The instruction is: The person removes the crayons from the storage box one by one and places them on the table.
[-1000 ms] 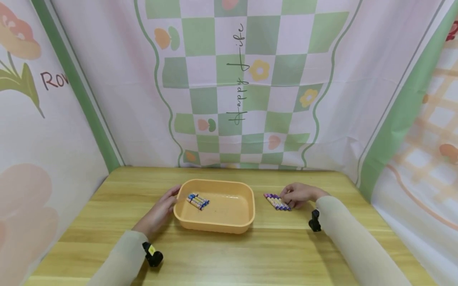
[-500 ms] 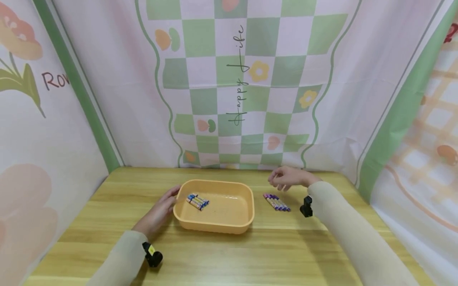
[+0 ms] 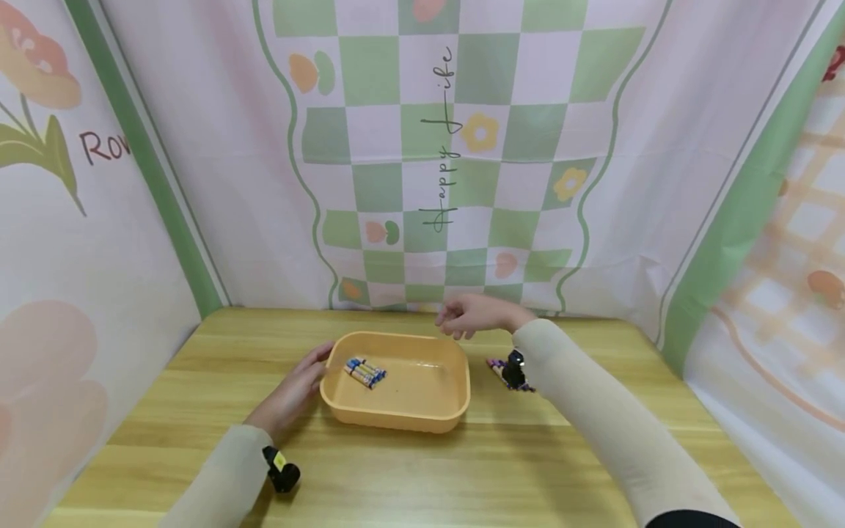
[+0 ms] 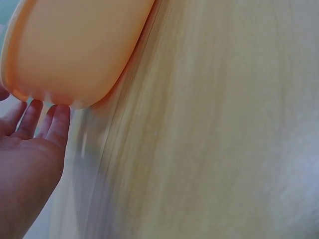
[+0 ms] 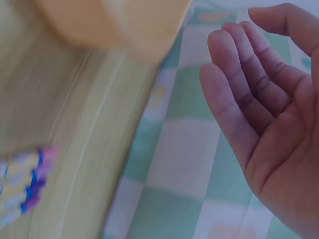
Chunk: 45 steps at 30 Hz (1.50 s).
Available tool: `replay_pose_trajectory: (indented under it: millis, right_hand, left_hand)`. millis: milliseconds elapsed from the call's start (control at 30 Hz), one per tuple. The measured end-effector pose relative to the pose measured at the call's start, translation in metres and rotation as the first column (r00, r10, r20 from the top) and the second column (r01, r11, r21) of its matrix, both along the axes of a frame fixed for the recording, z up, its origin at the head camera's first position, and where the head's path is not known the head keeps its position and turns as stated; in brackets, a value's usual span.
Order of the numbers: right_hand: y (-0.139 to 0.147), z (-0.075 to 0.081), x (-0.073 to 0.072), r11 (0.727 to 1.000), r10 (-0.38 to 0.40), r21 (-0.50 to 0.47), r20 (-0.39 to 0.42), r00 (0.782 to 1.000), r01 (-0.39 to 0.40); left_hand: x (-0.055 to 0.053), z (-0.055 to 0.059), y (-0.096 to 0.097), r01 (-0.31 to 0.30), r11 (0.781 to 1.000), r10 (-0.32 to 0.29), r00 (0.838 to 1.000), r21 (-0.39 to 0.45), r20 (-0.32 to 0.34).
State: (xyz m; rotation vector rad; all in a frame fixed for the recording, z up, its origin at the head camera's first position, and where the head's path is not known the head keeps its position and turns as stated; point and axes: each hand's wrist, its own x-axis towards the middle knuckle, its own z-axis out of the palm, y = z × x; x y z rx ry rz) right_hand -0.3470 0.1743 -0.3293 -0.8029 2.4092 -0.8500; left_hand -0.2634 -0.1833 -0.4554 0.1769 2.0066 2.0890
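An orange plastic basin (image 3: 422, 400) stands on the wooden table, with several blue-tipped crayons (image 3: 364, 372) lying side by side at the left of its floor. My left hand (image 3: 293, 392) rests its fingertips against the basin's left wall; the left wrist view shows these fingers fairly straight. Over the basin's far right corner, my right hand (image 3: 482, 314) hovers in the air. Its palm and loosely bent fingers hold nothing in the right wrist view. A row of several crayons with pink and purple tips (image 5: 37, 179) lies right of the basin, partly hidden in the head view by the right wrist camera.
The wooden table (image 3: 409, 484) reaches back to a hanging cloth (image 3: 422, 242) with green and white checks. More printed cloth (image 3: 132, 242) closes off the left and right sides. A black camera (image 3: 282, 469) sits on my left wrist, another (image 3: 514, 369) on my right.
From the crayon row my right hand has lifted away, moved back, then left to above the basin's far right corner. My left hand and the basin have stayed put.
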Motion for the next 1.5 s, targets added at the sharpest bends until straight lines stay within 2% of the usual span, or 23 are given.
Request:
replay_pose_trajectory:
  millis: [233,433,700,867,1100,1267,1500]
  right_hand:
    - [-0.051,-0.006,0.002,0.998,0.061,0.018,-0.016,0.998,-0.061]
    - [-0.083,-0.023,0.003,0.995,0.093,0.024,-0.021,0.995,-0.092]
    - [-0.111,-0.047,-0.002,0.994,0.088,0.076,-0.063,0.994,-0.084]
    - [-0.121,-0.062,-0.002,0.992,0.108,0.074,-0.088,0.99,-0.102]
    - [-0.127,-0.079,0.002,0.986,0.15,0.099,-0.206,0.967,-0.131]
    - [-0.128,-0.085,0.004,0.986,0.143,0.123,-0.256,0.956,-0.114]
    - [-0.129,-0.089,0.001,0.982,0.102,0.178,-0.258,0.961,-0.057]
  left_hand:
    - [0.001,0.002,0.0,0.001,1.0,-0.001,1.0,-0.011,0.001]
    - [0.002,0.003,-0.001,0.003,1.0,-0.003,1.0,-0.018,0.004]
    - [0.002,0.002,-0.003,0.0,1.0,0.0,1.0,-0.019,0.004]
    - [0.001,0.002,-0.003,0.001,1.0,-0.001,1.0,-0.013,-0.002]
    - [0.002,0.001,-0.001,-0.007,1.0,0.007,1.0,-0.001,0.01]
    - [0.002,0.001,-0.001,0.0,1.0,0.0,1.0,-0.017,0.002]
    - [0.002,0.0,-0.002,0.01,1.0,-0.011,1.0,-0.03,-0.015]
